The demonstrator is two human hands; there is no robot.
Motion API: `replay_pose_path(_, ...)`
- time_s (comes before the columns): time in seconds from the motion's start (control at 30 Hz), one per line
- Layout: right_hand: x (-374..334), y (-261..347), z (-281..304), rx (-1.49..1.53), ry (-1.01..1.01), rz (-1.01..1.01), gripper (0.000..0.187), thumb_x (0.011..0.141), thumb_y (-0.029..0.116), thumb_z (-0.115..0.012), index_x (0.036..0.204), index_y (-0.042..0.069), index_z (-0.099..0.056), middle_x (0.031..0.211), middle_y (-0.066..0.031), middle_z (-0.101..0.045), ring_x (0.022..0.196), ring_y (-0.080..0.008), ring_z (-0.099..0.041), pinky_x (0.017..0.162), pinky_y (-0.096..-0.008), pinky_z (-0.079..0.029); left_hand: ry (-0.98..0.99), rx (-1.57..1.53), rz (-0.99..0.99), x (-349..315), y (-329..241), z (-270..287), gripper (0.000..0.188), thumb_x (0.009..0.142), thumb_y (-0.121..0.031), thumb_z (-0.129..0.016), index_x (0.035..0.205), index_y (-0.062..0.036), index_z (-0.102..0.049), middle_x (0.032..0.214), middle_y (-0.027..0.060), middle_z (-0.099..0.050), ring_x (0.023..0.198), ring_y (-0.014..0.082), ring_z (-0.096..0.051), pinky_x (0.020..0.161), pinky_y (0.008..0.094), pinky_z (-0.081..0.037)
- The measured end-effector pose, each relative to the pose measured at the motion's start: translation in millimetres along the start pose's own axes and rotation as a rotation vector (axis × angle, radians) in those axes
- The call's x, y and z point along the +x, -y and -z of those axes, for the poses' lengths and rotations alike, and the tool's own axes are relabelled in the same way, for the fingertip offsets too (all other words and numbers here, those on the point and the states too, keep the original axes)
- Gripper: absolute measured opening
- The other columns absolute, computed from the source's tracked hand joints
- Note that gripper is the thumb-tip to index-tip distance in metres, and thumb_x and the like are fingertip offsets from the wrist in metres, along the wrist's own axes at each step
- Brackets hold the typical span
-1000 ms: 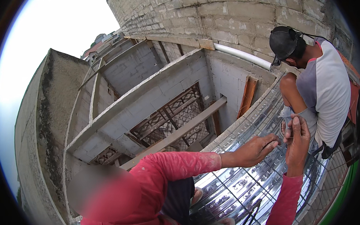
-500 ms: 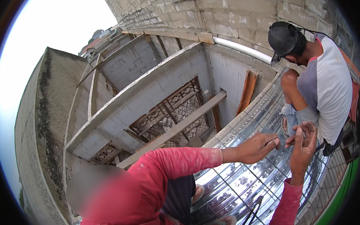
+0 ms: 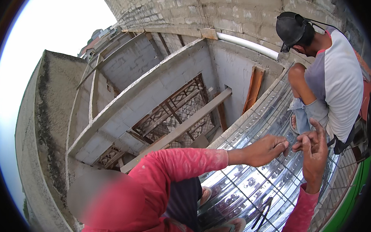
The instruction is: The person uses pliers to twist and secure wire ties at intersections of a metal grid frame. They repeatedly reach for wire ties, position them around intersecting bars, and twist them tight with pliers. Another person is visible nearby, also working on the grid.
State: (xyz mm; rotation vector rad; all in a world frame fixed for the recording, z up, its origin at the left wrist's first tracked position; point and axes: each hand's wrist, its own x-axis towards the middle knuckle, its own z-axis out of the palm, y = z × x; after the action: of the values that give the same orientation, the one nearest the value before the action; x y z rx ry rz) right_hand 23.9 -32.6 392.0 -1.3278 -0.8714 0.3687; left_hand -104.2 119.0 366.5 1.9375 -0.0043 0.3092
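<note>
My left hand (image 3: 266, 150) reaches in from the left, its thumb and fingers pinched together; whatever is between them is too small to make out. Close to its right, my right hand (image 3: 313, 153) is raised with the index finger up and the other fingers bent toward the thumb. Anything in that grip is also too fine to see. Both hands are above a steel wire mesh (image 3: 248, 187) laid over shiny ribbed metal sheeting (image 3: 216, 180). Below them, a dark two-handled tool like pincers (image 3: 262, 212) lies on the mesh. Thin dark wires (image 3: 330, 172) show beside my right wrist.
A co-worker (image 3: 338, 76) in a dark cap crouches at the right. Left of the sheeting is a drop into walled rooms, crossed by a beam (image 3: 185, 126). A white pipe (image 3: 248, 45) runs along the block wall (image 3: 238, 15). My sandalled foot (image 3: 226, 228) rests on the sheeting.
My right index finger has straightened upward while the other fingers stay bent. My left hand keeps its pinch. The view has shifted slightly; the pincers lie still.
</note>
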Motion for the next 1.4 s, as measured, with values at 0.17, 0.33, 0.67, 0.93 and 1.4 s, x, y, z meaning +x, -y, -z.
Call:
replay_pose_path(0.17, 0, -11, 0, -0.055, 0.012, -0.046, 0.026, 0.097, 0.0, -0.057, 0.123, -0.002, -0.057, 0.092, -0.0059, -0.062, 0.073, -0.0088, -0.065, 0.069, -0.0234, -0.054, -0.031, 0.058, -0.031, -1, 2, -3, 0.038, 0.108, -0.029, -0.037, 0.101, 0.0002, -0.06, 0.073, 0.0141, -0.054, 0.071, 0.0252, -0.058, 0.072, 0.0403, -0.047)
replay_pose_path(0.33, -1, -19, 0, -0.168, 0.019, -0.012, 0.019, 0.097, 0.001, -0.061, 0.116, -0.002, -0.062, 0.092, -0.0054, -0.063, 0.071, -0.0073, -0.064, 0.066, -0.0231, -0.052, -0.184, 0.122, -0.123, 0, 8, -12, 0.029, 0.107, -0.025, -0.04, 0.107, -0.0001, -0.056, 0.077, 0.0181, -0.056, 0.073, 0.0335, -0.061, 0.072, 0.044, -0.047)
replay_pose_path(0.67, -4, -17, -4, -0.243, -0.083, 0.077, 0.02, 0.094, 0.0, -0.066, 0.114, -0.001, -0.066, 0.087, -0.0046, -0.064, 0.066, -0.0061, -0.058, 0.061, -0.0228, -0.048, -0.181, 0.079, -0.16, -1, -12, -7, 0.026, 0.107, -0.021, -0.044, 0.103, -0.0002, -0.058, 0.077, 0.02, -0.057, 0.07, 0.0346, -0.061, 0.067, 0.0438, -0.046)
replay_pose_path(0.93, -2, -14, -2, -0.119, -0.068, 0.016, 0.013, 0.094, 0.002, -0.068, 0.106, -0.002, -0.065, 0.087, -0.0046, -0.065, 0.064, -0.0073, -0.058, 0.06, -0.022, -0.045, -0.231, 0.051, -0.177, -2, -15, -8, 0.028, 0.107, -0.025, -0.045, 0.1, -0.0007, -0.058, 0.072, 0.0178, -0.055, 0.066, 0.0326, -0.06, 0.064, 0.0424, -0.045)
replay_pose_path(1.4, 3, -8, 2, -0.12, -0.062, 0.028, 0.013, 0.09, 0.001, -0.072, 0.1, 0.0, -0.064, 0.086, -0.0026, -0.064, 0.066, -0.0063, -0.059, 0.061, -0.0207, -0.046, -0.224, 0.017, -0.206, -3, -21, -3, 0.029, 0.107, -0.031, -0.046, 0.104, -0.0035, -0.056, 0.067, 0.0125, -0.053, 0.061, 0.0264, -0.058, 0.062, 0.0399, -0.044)
